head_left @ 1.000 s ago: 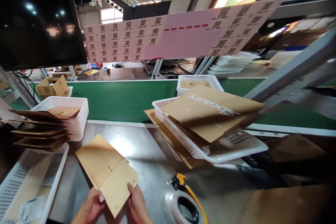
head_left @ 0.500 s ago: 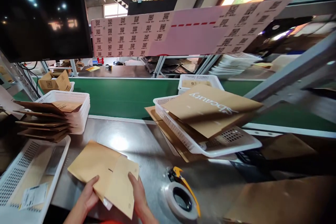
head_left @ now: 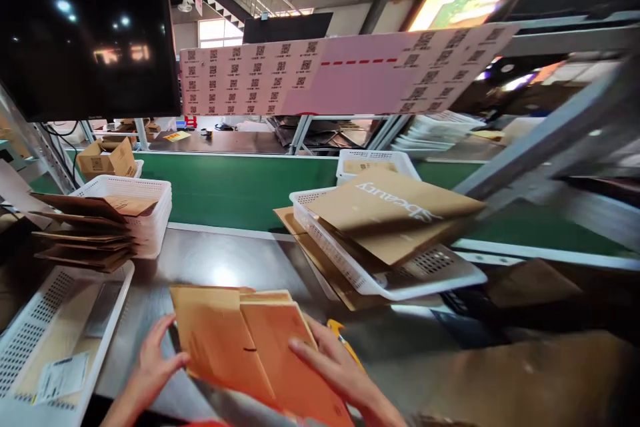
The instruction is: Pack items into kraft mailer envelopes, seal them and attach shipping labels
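A folded brown cardboard mailer [head_left: 230, 340] is tilted up over the metal table, its face lit orange. My right hand [head_left: 335, 367] grips its right side, thumb on the front and the other fingers behind. At the left edge is my left hand [head_left: 155, 360], thumb and fingers spread apart, the thumb tip at or touching the cardboard. Below the mailer a pale, smooth patch shows; I cannot make out what it is. The yellow-handled tape dispenser [head_left: 345, 340] is mostly hidden behind my right hand.
On the left stand a stack of white baskets [head_left: 160, 220] with flat cardboard pieces [head_left: 85, 240] and a white basket [head_left: 113, 327] holding a labelled packet. At right, a cardboard mailer [head_left: 395, 213] lies across another white basket [head_left: 345, 260]. A green conveyor belt [head_left: 240, 187] runs behind.
The mailer has moved right and tipped more upright. My left hand has let go of its front and spread its fingers at the left edge. My right hand has shifted right with it.
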A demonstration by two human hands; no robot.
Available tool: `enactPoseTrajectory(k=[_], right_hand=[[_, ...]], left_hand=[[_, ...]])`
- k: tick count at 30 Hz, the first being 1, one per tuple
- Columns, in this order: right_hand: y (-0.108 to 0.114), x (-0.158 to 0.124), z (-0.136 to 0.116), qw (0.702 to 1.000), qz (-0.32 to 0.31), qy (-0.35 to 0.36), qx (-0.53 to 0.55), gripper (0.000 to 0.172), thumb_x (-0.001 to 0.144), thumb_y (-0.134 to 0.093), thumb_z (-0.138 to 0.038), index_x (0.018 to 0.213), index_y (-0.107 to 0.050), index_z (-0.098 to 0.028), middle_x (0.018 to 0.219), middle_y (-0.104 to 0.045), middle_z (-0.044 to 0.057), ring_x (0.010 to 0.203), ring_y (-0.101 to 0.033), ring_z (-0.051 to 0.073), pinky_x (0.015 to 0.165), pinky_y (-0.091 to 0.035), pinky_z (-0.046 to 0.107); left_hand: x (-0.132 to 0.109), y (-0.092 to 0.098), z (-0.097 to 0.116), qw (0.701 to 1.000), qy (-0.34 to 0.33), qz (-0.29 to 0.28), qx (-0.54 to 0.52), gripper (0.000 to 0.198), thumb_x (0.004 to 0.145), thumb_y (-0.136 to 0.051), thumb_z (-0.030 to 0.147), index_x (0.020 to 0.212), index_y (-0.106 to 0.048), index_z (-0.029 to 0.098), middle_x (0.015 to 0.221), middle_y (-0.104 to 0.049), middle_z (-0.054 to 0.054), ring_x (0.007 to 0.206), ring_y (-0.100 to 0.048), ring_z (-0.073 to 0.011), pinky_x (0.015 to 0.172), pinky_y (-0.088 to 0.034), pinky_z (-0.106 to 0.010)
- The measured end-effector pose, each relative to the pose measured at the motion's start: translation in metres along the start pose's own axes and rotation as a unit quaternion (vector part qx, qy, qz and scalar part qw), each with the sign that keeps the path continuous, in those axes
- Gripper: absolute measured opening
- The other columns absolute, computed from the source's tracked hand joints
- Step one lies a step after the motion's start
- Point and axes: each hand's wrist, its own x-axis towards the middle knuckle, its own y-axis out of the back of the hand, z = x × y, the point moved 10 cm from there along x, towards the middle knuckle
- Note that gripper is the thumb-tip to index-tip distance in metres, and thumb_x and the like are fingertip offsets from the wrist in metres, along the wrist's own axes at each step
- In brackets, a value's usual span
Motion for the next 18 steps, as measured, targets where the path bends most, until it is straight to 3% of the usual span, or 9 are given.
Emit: enactPoseTrajectory(k=[1,3,5,7,9,10,13,16,18], right_hand=[[-0.021,-0.006,-0.017,0.998,-0.066,-0.015,-0.004,0.046,0.053,-0.085,-0.003,0.096,-0.077,-0.014,0.102,-0.076,0.012,0.101,-0.069,0.034,0.087,-0.059,0.045],[-0.057,-0.018,-0.043,0.989,-0.139,-0.049,-0.033,0.036,0.060,-0.079,0.000,0.094,-0.075,-0.012,0.097,-0.076,0.009,0.094,-0.066,0.025,0.086,-0.055,0.034],[-0.093,-0.029,-0.065,0.964,-0.201,-0.011,-0.176,0.030,0.067,-0.080,-0.005,0.095,-0.076,-0.012,0.090,-0.075,0.005,0.085,-0.062,0.020,0.082,-0.051,0.028],[-0.128,-0.038,-0.076,0.879,-0.252,0.101,-0.393,0.020,0.079,-0.078,-0.021,0.098,-0.075,-0.017,0.088,-0.075,0.003,0.081,-0.061,0.019,0.081,-0.049,0.028],[-0.151,-0.041,-0.068,0.773,-0.252,0.194,-0.549,0.019,0.092,-0.068,-0.037,0.099,-0.073,-0.020,0.092,-0.075,0.004,0.083,-0.063,0.021,0.082,-0.048,0.031],[-0.158,-0.038,-0.058,0.742,-0.240,0.210,-0.590,0.024,0.095,-0.064,-0.041,0.101,-0.071,-0.019,0.096,-0.076,0.007,0.086,-0.065,0.024,0.082,-0.048,0.034],[-0.168,-0.024,-0.017,0.698,-0.183,0.208,-0.660,0.046,0.099,-0.060,-0.050,0.125,-0.066,-0.014,0.116,-0.075,0.018,0.099,-0.069,0.034,0.087,-0.052,0.042],[-0.182,-0.019,0.020,0.652,-0.159,0.208,-0.712,0.076,0.096,-0.064,-0.055,0.153,-0.049,-0.007,0.132,-0.069,0.026,0.112,-0.068,0.043,0.095,-0.054,0.053],[-0.191,-0.021,0.032,0.632,-0.169,0.212,-0.726,0.094,0.087,-0.076,-0.056,0.159,-0.042,-0.005,0.138,-0.065,0.029,0.117,-0.065,0.047,0.099,-0.054,0.059]], left_hand=[[0.011,-0.004,0.036,0.997,-0.071,-0.001,0.005,0.086,0.053,-0.098,0.038,0.133,-0.072,0.023,0.154,-0.060,-0.015,0.152,-0.043,-0.0415,0.132,-0.024,-0.057],[0.029,-0.034,0.077,0.991,-0.104,-0.085,-0.018,0.099,0.047,-0.101,0.033,0.140,-0.069,0.023,0.159,-0.055,-0.013,0.154,-0.038,-0.0415,0.133,-0.020,-0.054],[0.034,-0.075,0.082,0.970,-0.049,-0.228,-0.064,0.088,0.048,-0.100,0.037,0.130,-0.076,0.019,0.142,-0.069,-0.014,0.134,-0.058,-0.0415,0.121,-0.040,-0.052],[0.028,-0.101,0.070,0.942,0.016,-0.318,-0.105,0.072,0.047,-0.098,0.044,0.111,-0.082,0.013,0.107,-0.079,-0.010,0.098,-0.069,-0.0327,0.095,-0.055,-0.044],[0.028,-0.103,0.055,0.938,0.038,-0.321,-0.127,0.066,0.047,-0.096,0.051,0.097,-0.082,0.011,0.082,-0.074,-0.004,0.076,-0.064,-0.0227,0.076,-0.053,-0.035],[0.029,-0.100,0.049,0.940,0.043,-0.311,-0.135,0.063,0.047,-0.096,0.051,0.094,-0.082,0.012,0.077,-0.071,-0.002,0.072,-0.060,-0.0198,0.071,-0.050,-0.032],[0.030,-0.091,0.039,0.944,0.040,-0.297,-0.140,0.054,0.050,-0.097,0.048,0.087,-0.082,0.012,0.072,-0.068,-0.001,0.070,-0.055,-0.0171,0.067,-0.046,-0.029],[0.029,-0.085,0.037,0.942,0.028,-0.297,-0.152,0.057,0.048,-0.100,0.046,0.091,-0.083,0.012,0.079,-0.072,-0.003,0.077,-0.059,-0.0198,0.076,-0.049,-0.031],[0.026,-0.082,0.034,0.938,0.025,-0.300,-0.171,0.065,0.047,-0.101,0.048,0.097,-0.084,0.012,0.085,-0.076,-0.005,0.082,-0.062,-0.0224,0.083,-0.051,-0.034]])
